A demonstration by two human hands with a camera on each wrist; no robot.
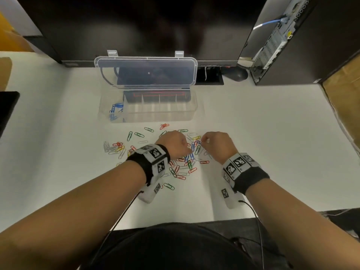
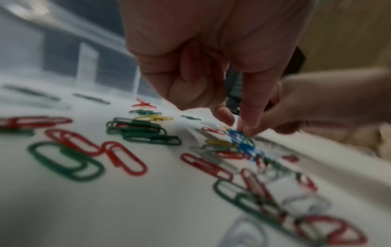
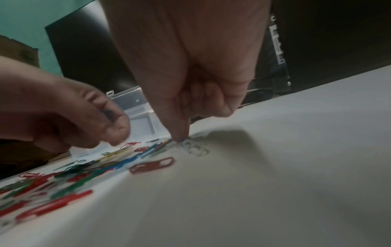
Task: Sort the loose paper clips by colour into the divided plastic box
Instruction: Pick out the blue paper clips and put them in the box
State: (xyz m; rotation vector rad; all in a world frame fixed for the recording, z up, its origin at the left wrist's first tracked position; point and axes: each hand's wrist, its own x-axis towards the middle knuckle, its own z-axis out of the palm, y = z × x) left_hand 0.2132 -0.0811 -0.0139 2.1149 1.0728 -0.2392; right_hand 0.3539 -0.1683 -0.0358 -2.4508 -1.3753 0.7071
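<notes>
Loose paper clips (image 1: 182, 169) in red, green, blue, yellow and white lie scattered on the white table, below the clear divided box (image 1: 192, 114). The box lid stands open, and blue clips (image 1: 115, 112) lie in its leftmost compartment. My left hand (image 1: 184, 148) hovers over the pile with its fingers curled. Its thumb and index tip (image 2: 246, 129) pinch at a cluster of blue clips (image 2: 241, 140). My right hand (image 1: 203, 141) is just to the right. Its pinched fingertips (image 3: 180, 136) press on a blue clip (image 1: 198, 142) at the pile's edge.
A dark monitor (image 1: 136, 26) stands behind the box. At the back right are a computer tower (image 1: 282, 45) and a mouse (image 1: 236, 74). A cardboard box (image 1: 342, 98) borders the table's right side. A black item (image 1: 7, 106) lies at the left edge.
</notes>
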